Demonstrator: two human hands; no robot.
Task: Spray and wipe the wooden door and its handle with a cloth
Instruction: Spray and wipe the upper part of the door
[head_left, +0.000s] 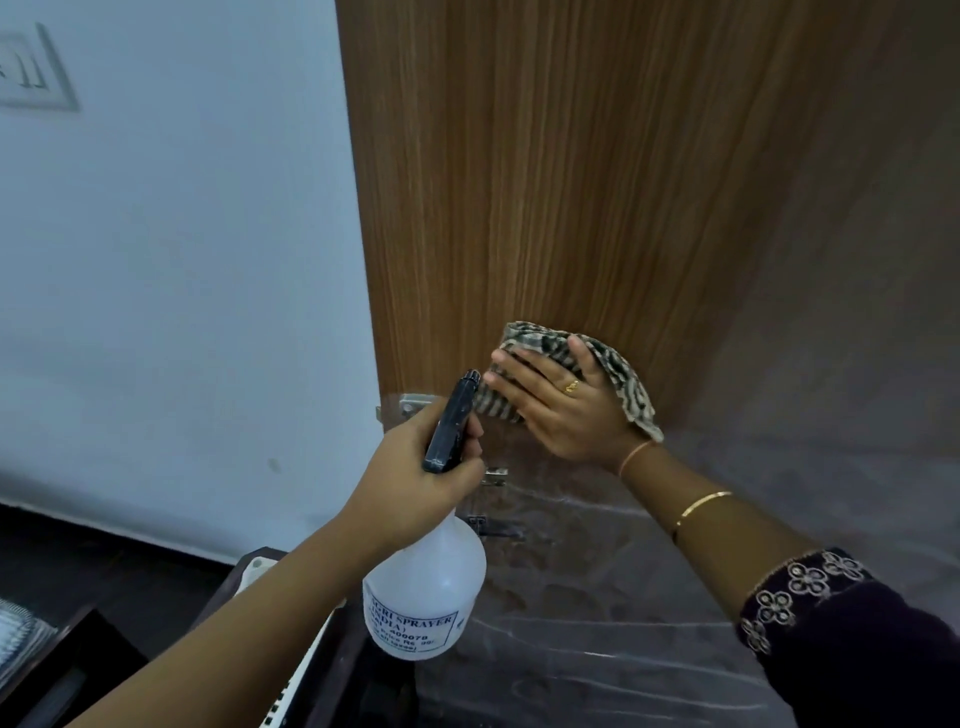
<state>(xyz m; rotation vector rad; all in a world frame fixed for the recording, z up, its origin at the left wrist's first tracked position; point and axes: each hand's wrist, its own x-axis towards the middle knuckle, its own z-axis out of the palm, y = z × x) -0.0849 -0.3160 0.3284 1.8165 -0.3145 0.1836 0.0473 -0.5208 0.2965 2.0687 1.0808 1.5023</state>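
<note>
**The cloth could slip and the spray could miss**

The wooden door (571, 182) fills the upper middle and right of the view. The striped cloth (618, 374) is low down on the brown wood, close to the door's left edge. The right hand (561, 405) lies flat on it with straight fingers. It presses the cloth on the door but does not grip it. I think a fast rub could make the cloth slide out and fall.

A metal handle part (413, 405) sits just left of the cloth. It is partly hidden behind the bottle top, so it could get skipped.

The left hand (415, 478) is closed around the neck of the spray bottle (426, 587). The bottle's black spray head (452, 421) is very near the right hand's fingertips. A squeeze now might wet the fingers and not the wood. The head could also bump the metal part.

The pale wall (182, 260) is just beside the door edge. Spray aimed a bit left might land there. Drips could fall on the white thing (257, 566) under the left arm; I cannot tell what it is.
</note>
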